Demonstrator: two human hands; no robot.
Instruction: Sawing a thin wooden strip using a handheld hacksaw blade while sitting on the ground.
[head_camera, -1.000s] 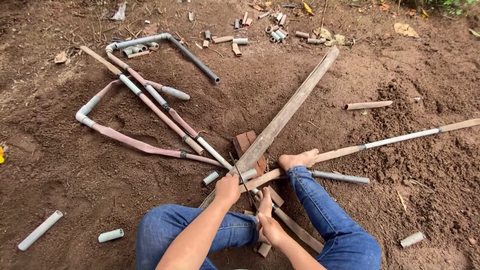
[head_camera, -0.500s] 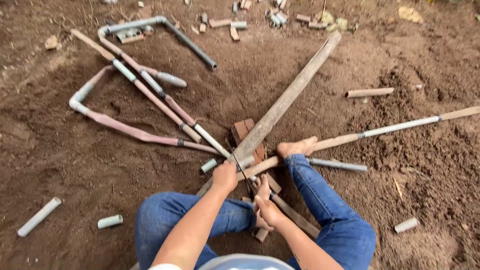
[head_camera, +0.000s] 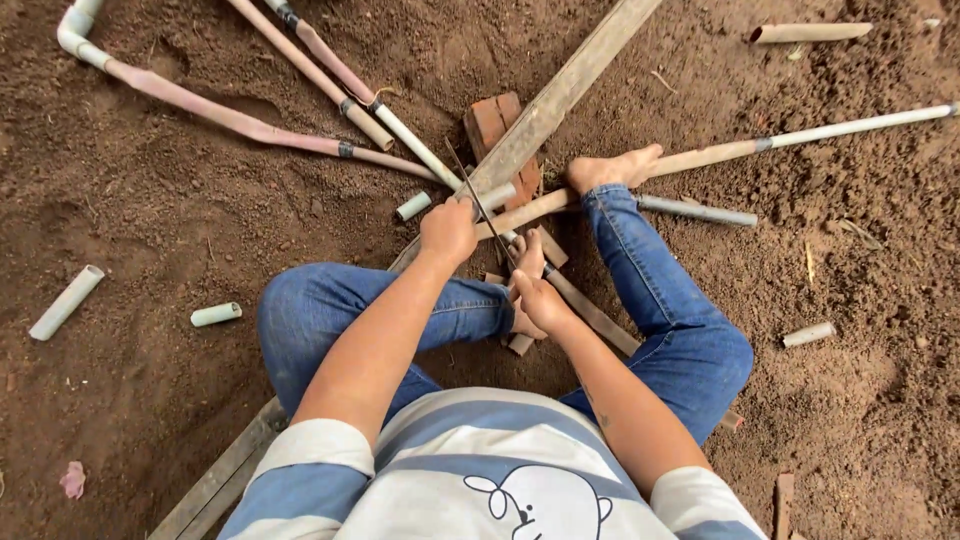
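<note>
Near the middle of the frame the left hand (head_camera: 447, 230) is closed around a long muddy pipe (head_camera: 620, 178), pressing it down where it crosses a wooden plank (head_camera: 560, 95) and a brick (head_camera: 492, 122). The pipe's long axis runs from that hand up toward the right edge, pinned further along by a bare foot (head_camera: 612, 168). The right hand (head_camera: 540, 298), just below and right, grips a thin saw blade (head_camera: 482, 212) lying slantwise across the pipe, right beside the left hand.
</note>
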